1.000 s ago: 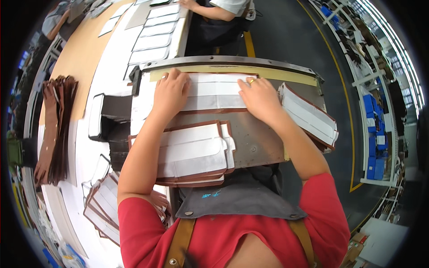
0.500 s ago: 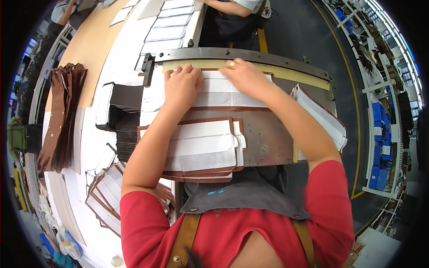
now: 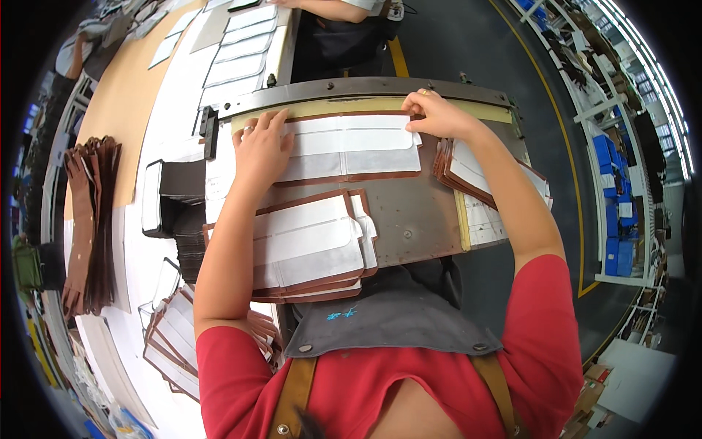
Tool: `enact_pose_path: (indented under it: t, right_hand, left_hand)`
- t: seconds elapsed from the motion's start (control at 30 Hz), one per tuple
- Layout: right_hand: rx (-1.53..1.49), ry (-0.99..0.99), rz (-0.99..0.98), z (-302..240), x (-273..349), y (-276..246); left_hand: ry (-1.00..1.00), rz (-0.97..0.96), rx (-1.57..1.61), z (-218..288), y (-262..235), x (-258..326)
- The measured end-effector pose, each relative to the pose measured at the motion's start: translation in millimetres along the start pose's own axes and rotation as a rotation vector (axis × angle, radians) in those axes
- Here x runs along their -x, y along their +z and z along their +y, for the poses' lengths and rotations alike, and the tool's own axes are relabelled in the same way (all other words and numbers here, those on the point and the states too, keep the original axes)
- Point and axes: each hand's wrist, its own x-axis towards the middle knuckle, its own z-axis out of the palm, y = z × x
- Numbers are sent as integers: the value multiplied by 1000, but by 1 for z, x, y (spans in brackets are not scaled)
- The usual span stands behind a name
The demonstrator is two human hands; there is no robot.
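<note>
A white and grey panel with a brown border (image 3: 351, 162) lies flat on the metal plate of a bench. Its far edge runs along a yellow strip (image 3: 322, 106) below a steel bar. Across the panel's left end rests my left hand (image 3: 262, 146), fingers stretched toward the strip. At the far right corner, my right hand (image 3: 444, 117) has thumb and fingertips closed on the panel's edge. Nearer me is a stack of similar panels (image 3: 307, 245), partly covered by my left forearm. Another brown-edged stack (image 3: 468, 172) sits under my right forearm.
The steel bar (image 3: 329, 89) crosses the bench's far side, with a black block (image 3: 209, 133) at its left end. Dark folded pieces (image 3: 191, 190) stand left of the plate. Brown strips (image 3: 91, 227) lie farther left. A person (image 3: 333, 11) works beyond the bar.
My right hand has slid from the middle of the panel's far edge to its right corner. My left hand stays at the left end. The whole view has shifted slightly.
</note>
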Motion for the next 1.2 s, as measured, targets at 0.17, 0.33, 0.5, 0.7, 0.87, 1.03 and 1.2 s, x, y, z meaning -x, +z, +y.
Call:
enact_pose_path:
  t: [0.17, 0.33, 0.5, 0.7, 0.87, 1.03, 1.2]
  right_hand:
    - [-216, 84, 52, -7, 9, 5]
    - [-50, -8, 96, -22, 15, 4]
    - [-32, -222, 139, -68, -23, 27]
    - [-1075, -59, 551, -98, -33, 12]
    - [-1048, 234, -206, -117, 11, 58]
    - [-422, -3, 67, -108, 12, 50]
    - [277, -180, 291, -71, 9, 60]
  left_hand:
    - [15, -16, 75, -5, 0, -3]
    - [56, 37, 272, -8, 1, -6]
    - [77, 179, 380, -2, -11, -10]
    - [155, 694, 299, 8, -31, -12]
    - [132, 155, 161, 20, -31, 0]
    - [175, -40, 160, 5, -8, 8]
    - [192, -90, 102, 0, -11, 2]
